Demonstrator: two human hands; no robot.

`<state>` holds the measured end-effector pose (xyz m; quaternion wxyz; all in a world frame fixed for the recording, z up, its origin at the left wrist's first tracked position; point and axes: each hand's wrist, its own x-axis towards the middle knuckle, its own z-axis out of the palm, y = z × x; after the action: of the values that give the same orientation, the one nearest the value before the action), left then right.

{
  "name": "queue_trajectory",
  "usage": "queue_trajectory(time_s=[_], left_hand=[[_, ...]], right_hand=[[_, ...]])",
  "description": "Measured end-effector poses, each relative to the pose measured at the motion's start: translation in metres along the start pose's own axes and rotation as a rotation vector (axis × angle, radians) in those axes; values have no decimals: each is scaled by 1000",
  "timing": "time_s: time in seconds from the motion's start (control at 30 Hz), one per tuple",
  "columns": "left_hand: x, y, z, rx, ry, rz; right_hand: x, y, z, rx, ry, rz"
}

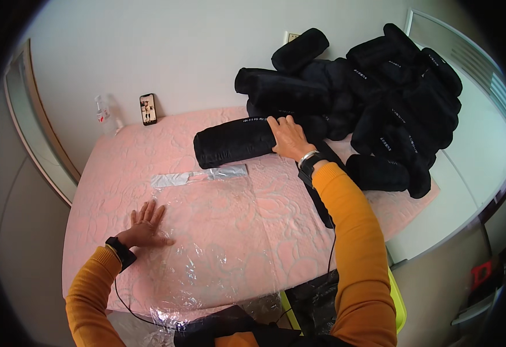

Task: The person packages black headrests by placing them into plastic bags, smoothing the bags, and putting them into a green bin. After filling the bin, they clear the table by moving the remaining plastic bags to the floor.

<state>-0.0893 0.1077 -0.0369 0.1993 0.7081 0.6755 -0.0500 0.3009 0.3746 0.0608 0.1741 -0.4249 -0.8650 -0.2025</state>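
Grips the right end of a black cylindrical cushion point(235, 142) with the right hand point(289, 137), fingers bent over it. Lays the left hand point(146, 230) flat, fingers spread and grasping nothing, at the left edge of clear plastic film point(212, 237) on the pink-covered desk point(111, 173). Has the cushion lying sideways just beyond the film's silvery strip point(171, 179), left of a heap of similar cushions point(403, 92). Farther back, has a phone point(147, 110) upright near the wall point(195, 58), right of a clear bottle point(104, 115).
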Motion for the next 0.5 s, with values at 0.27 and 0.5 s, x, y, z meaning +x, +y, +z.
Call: queue_trajectory(time_s=[0.27,0.5], left_hand=[[-2,4,0,8,-9,-33],[-12,26,-15,255,106,-30]], right_hand=[[-29,-31,-84,111,265,133],[-80,-48,-131,428,306,319]])
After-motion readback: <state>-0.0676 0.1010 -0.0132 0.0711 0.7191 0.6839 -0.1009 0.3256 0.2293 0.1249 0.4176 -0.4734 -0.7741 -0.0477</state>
